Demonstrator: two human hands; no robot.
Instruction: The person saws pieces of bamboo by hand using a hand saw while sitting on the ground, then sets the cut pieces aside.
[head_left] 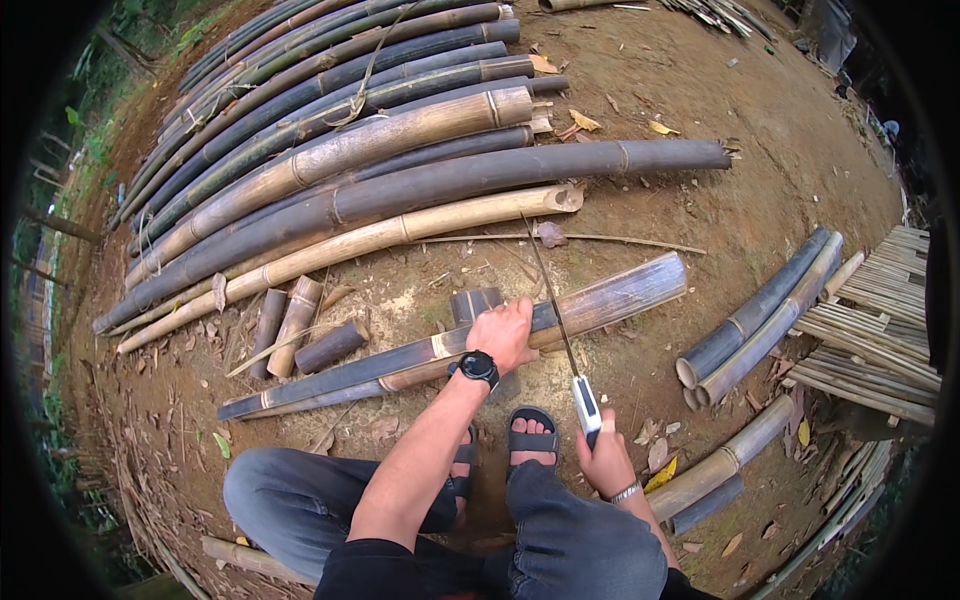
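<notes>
Left hand [503, 334] pressing down, gripping split bamboo pole [600, 300]; right hand [604, 455] clenching saw [570, 360] across its edge; bare dirt [700, 215] beyond.

Long split bamboo pole [600, 298] under left hand [503, 335]: dry, matt, streaked brown-tan. Thin metal saw blade [552, 295] from right hand [605, 462]: dull grey, handle glossy white-blue plastic. Black wristwatch [479, 367]: matt. Ground beyond hands: rough bare dirt.

Bare forearms; black round-faced wristwatch [479, 368] strapped on left wrist, thin metal bracelet [626, 491] on right wrist. Dark short sleeves above the watch, grey-blue jeans [300, 505] below it, black open-toed sandals [531, 437] beside.
</notes>
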